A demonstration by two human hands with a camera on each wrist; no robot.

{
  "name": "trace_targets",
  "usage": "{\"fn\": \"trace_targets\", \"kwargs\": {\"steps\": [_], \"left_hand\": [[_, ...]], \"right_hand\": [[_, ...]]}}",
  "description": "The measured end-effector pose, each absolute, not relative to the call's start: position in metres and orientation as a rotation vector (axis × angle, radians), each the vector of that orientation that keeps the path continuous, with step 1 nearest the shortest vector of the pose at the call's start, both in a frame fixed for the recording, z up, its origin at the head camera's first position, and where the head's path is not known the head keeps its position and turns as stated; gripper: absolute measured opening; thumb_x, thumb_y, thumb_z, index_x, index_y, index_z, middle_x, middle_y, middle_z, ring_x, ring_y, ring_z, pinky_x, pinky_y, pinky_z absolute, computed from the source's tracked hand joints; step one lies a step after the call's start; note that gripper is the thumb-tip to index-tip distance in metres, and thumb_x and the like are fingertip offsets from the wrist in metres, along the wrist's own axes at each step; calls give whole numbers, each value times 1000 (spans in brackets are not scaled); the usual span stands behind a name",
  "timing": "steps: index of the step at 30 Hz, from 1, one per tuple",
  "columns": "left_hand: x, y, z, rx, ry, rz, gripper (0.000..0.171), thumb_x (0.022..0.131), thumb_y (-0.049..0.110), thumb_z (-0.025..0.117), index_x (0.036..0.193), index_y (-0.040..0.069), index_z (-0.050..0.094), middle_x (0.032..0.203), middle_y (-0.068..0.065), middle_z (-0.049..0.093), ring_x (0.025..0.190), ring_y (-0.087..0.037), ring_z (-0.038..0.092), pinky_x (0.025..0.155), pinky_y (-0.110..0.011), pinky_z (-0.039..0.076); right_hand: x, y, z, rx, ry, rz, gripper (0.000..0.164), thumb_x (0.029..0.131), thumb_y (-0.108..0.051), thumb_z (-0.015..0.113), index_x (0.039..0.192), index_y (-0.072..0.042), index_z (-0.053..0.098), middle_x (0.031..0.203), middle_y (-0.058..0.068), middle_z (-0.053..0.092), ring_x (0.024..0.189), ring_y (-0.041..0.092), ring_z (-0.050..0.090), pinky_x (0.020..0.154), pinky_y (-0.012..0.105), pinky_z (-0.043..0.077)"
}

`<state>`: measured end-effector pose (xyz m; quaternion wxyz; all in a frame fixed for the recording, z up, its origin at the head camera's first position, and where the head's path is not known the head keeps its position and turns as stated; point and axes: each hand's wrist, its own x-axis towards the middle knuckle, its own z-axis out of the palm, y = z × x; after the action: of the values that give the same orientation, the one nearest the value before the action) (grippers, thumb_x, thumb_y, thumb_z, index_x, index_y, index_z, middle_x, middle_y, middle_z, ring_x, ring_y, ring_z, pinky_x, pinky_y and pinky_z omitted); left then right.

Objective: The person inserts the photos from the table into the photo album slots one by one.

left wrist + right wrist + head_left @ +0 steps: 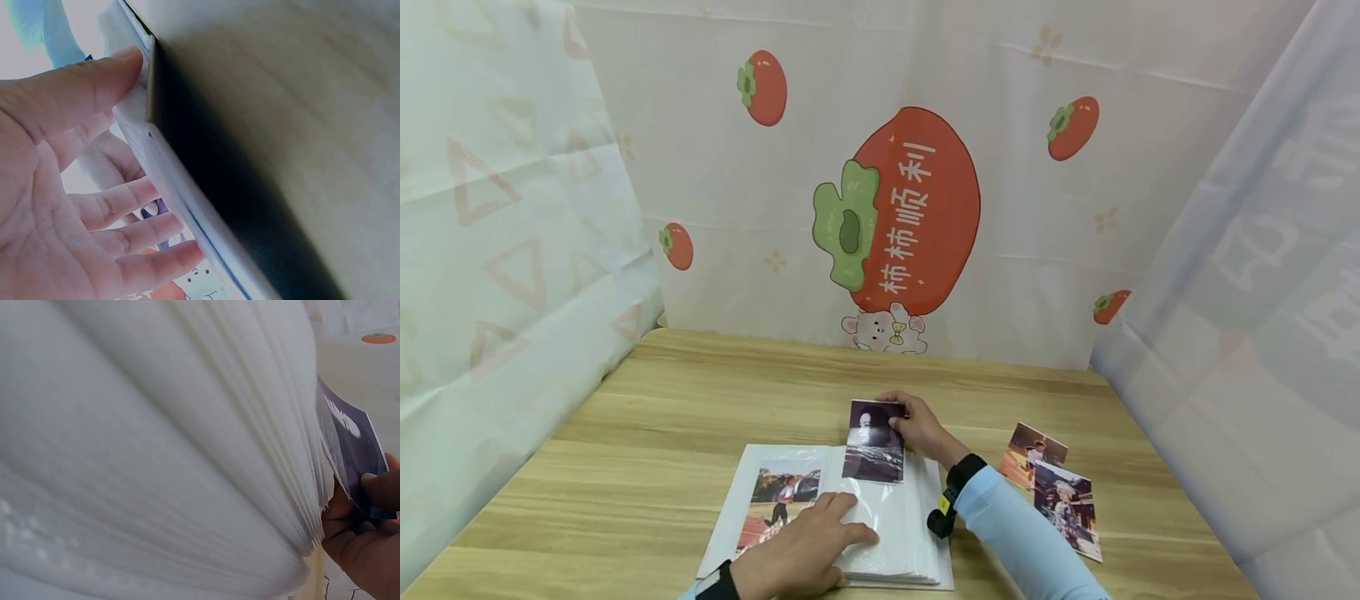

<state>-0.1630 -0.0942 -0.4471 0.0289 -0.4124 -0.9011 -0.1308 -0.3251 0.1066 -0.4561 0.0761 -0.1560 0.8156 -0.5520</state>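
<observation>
A white photo album (721, 533) lies open on the wooden table, with clear-sleeved pages. Its left page holds a photo (762, 500) of a person outdoors. My right hand (920, 427) pinches a dark photo (874, 454) by its right edge; the photo's lower part overlaps the top of the right page. The right wrist view shows the thumb on the face of that dark photo (350, 434), beside the album's fanned pages (187, 425). My left hand (808, 542) rests across the album's lower middle, fingers extended. In the left wrist view, the left hand (69, 206) touches the album's edge (187, 194).
Two loose photos, one (1026, 450) partly under the other (1067, 510), lie on the table (647, 442) right of the album. A printed cloth (730, 175) with persimmon pictures hangs behind, and further cloths flank both sides.
</observation>
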Motion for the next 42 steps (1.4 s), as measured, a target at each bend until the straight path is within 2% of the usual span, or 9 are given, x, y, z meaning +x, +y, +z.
{"fn": "trace_targets", "kwargs": {"steps": [8, 15, 21, 35, 42], "left_hand": [[-161, -94, -446, -1239, -2814, -409, 49, 67, 18, 77, 112, 28, 65, 115, -4, 47, 99, -20, 44, 81, -33, 43], [-161, -94, -446, -1237, -2813, -428, 50, 65, 12, 75, 112, 28, 65, 116, -5, 47, 100, -21, 44, 81, -34, 43], [-162, -95, -447, -1262, -2790, -486, 50, 65, 8, 73, 112, 26, 66, 115, -4, 45, 96, -20, 43, 78, -31, 42], [-161, -95, -447, -1265, -2803, -471, 50, 68, 12, 75, 115, 26, 65, 118, -5, 44, 102, -22, 44, 83, -35, 42], [-162, -94, -447, -1269, -2832, -461, 50, 70, 17, 77, 118, 27, 63, 123, -8, 44, 107, -24, 44, 86, -39, 42]], "right_hand": [[-320, 106, -461, -455, 2431, -1633, 39, 87, 12, 46, 118, -7, 60, 115, 14, 55, 93, 24, 51, 71, 31, 43], [-316, 111, -461, -562, 2356, -1685, 41, 85, 13, 42, 116, -6, 61, 109, 12, 57, 88, 21, 50, 68, 29, 41], [-316, 109, -460, -470, 2391, -1608, 40, 84, 12, 42, 116, -5, 61, 109, 11, 57, 92, 23, 48, 74, 32, 39], [-310, 112, -458, -575, 2429, -1493, 29, 88, 8, 48, 110, -2, 64, 102, 10, 59, 82, 19, 48, 70, 31, 41], [-308, 113, -455, -601, 2414, -1462, 26, 88, 7, 50, 108, -1, 64, 91, 10, 55, 77, 19, 44, 66, 31, 38]]}}
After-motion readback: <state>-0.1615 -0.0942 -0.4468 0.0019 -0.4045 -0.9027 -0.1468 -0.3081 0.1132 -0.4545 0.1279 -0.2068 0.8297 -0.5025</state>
